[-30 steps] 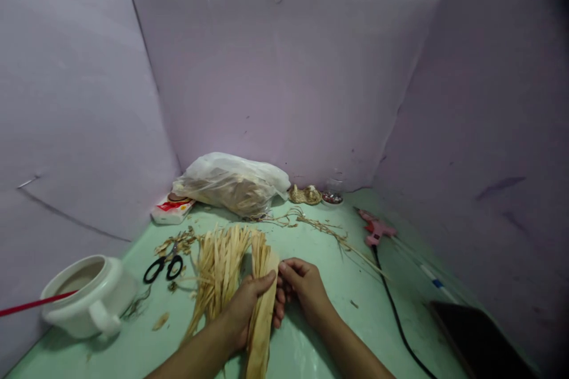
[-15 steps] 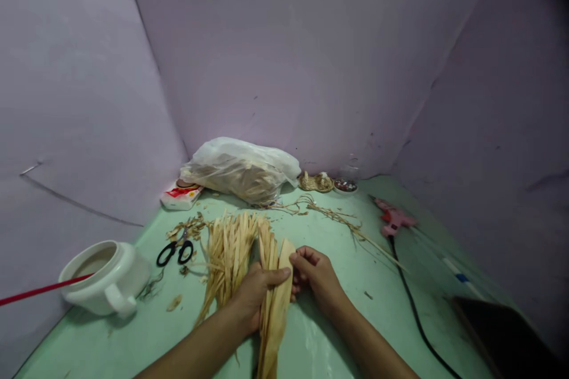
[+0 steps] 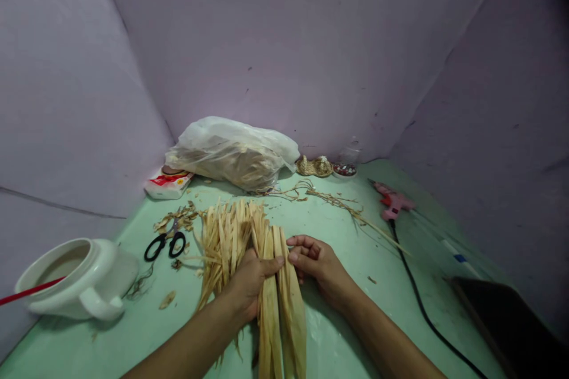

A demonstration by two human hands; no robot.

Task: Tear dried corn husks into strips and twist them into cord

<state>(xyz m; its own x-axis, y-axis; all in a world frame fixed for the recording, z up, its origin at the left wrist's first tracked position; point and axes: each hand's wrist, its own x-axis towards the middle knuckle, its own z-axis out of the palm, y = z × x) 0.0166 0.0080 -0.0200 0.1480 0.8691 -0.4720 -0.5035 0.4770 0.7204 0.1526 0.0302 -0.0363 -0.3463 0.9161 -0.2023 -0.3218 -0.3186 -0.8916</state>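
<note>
My left hand (image 3: 251,278) is closed around a bundle of long, dried, straw-coloured leaf strips (image 3: 269,308), its thumb pressed across their front. At the bundle's right side, a wider leaf strip (image 3: 292,320) stands a little apart from the others, with a narrow gap along its length. My right hand (image 3: 317,263) has its thumb and curled fingers at the upper right edge of this strip, pinching it. Left of the bundle, a fanned pile of similar narrow strips (image 3: 224,234) lies on the table, partly hidden behind my left hand and forearm.
Black-handled scissors (image 3: 165,244) lie by leaf scraps (image 3: 178,219). A white ceramic pot (image 3: 109,269) with a red stick stands left. Behind are a filled plastic bag (image 3: 235,154), a tissue pack (image 3: 169,185) and woven pieces (image 3: 315,166). A pink glue gun (image 3: 392,200) and dark flat object (image 3: 502,314) lie right.
The wide strip at the bundle's right has shifted and now shows folds and a gap beside it. My right hand has stayed at its edge. The view has turned slightly.
</note>
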